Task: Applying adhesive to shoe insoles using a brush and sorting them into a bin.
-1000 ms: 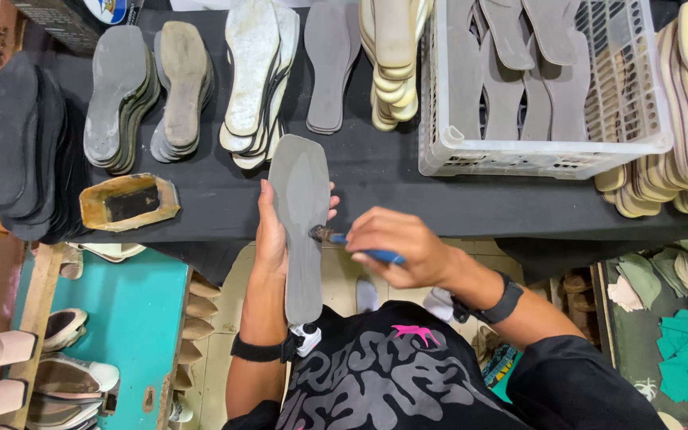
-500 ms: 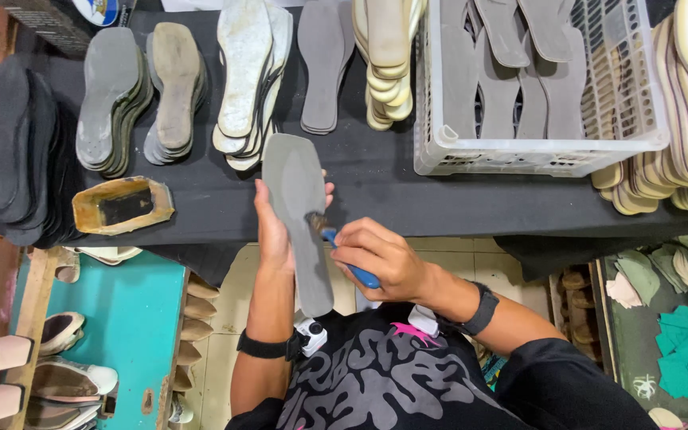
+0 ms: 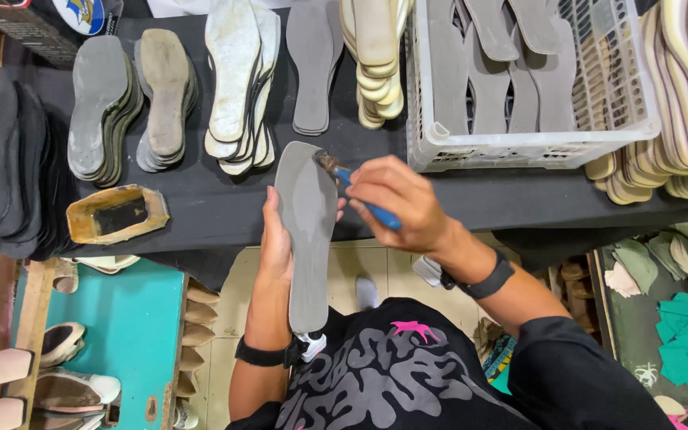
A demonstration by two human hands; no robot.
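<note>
Grey insole (image 3: 306,231) stands long-ways in the middle, above the near edge of the black table (image 3: 201,207). The left hand (image 3: 276,243) wraps around its left side and holds it from behind. The right hand (image 3: 396,199) is closed around a blue-handled brush (image 3: 357,191), at about three o'clock from the insole. The brush tip touches the top right edge of the insole.

At nine o'clock from the insole sits a small yellow-brown glue tin (image 3: 117,213) with dark stuff inside. At two o'clock stands a white plastic basket (image 3: 535,143) full of grey insoles. Stacks of grey, cream and black soles lie in rows from ten to twelve o'clock. Far up at eleven o'clock is a round blue and white label (image 3: 83,14) on a dark box. A teal board (image 3: 129,334) lies low at eight o'clock.
</note>
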